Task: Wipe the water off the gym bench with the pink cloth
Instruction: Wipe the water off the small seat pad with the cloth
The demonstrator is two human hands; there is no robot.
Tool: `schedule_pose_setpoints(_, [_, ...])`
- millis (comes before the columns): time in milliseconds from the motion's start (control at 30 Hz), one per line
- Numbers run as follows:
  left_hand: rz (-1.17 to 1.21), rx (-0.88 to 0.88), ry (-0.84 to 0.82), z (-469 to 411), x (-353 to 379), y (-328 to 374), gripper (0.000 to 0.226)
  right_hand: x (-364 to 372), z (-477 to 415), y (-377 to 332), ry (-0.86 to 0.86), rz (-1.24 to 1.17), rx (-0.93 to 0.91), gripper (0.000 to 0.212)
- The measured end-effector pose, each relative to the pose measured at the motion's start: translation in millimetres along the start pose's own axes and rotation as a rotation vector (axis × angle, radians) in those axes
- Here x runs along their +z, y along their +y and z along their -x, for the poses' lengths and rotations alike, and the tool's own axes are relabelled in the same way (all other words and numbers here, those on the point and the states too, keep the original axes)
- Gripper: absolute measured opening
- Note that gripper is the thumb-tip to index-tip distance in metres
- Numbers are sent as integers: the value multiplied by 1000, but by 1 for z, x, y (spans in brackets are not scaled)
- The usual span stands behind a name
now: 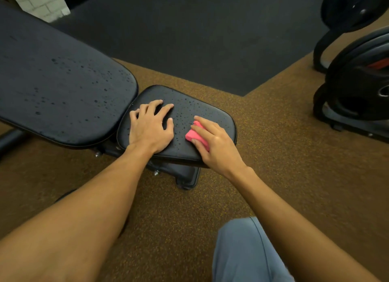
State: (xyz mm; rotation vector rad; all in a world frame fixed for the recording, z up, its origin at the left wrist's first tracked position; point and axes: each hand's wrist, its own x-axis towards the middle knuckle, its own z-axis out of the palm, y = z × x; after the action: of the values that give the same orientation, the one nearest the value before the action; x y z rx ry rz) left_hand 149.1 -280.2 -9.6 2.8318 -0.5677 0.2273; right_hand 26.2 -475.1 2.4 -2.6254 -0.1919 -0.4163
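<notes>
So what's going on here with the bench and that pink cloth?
A person is drying a wet gym bench. Their right hand holds a folded pink cloth against the seat pad, near its right side. Their left hand rests flat on the same pad with the fingers spread. Water drops dot the seat between the hands and also the long back pad to the left, so most of the wiping looks not yet done.
</notes>
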Motion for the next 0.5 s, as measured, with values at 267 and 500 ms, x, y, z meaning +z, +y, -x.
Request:
schedule_pose_setpoints(267, [14, -15, 7, 3, -3, 5, 55, -11, 29, 1, -68, 16, -102, 44])
schedule_pose_setpoints(500, [-31, -5, -5, 1, -5, 6, 53, 2, 11, -10, 80, 26, 150, 41])
